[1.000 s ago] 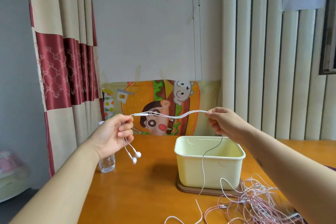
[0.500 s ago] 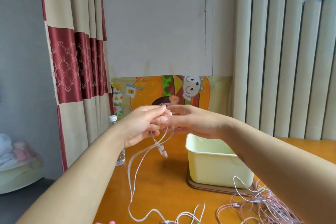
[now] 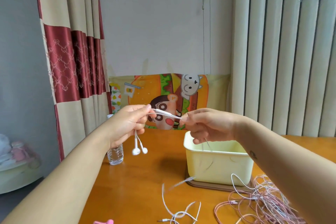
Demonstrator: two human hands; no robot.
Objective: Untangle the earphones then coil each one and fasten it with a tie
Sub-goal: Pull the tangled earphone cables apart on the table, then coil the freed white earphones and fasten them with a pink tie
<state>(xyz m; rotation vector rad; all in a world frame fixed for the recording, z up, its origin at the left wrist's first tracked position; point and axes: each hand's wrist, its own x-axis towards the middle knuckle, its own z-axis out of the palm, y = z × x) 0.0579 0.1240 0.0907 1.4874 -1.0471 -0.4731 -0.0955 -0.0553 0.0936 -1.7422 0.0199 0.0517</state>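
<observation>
Left hand [image 3: 127, 123] pinched white earphone cord [image 3: 164, 112] above table [image 3: 145, 178], buds [image 3: 139, 150] dangling beneath. Right hand [image 3: 205, 125] pinched same cord just right, slack trailing down near side. Cord light, limp, slippery; best held near buds. Hands, touching half-second earlier, had drawn apart.

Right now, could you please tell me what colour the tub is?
Pale yellow. The head view shows the tub standing on a brown base.
</observation>
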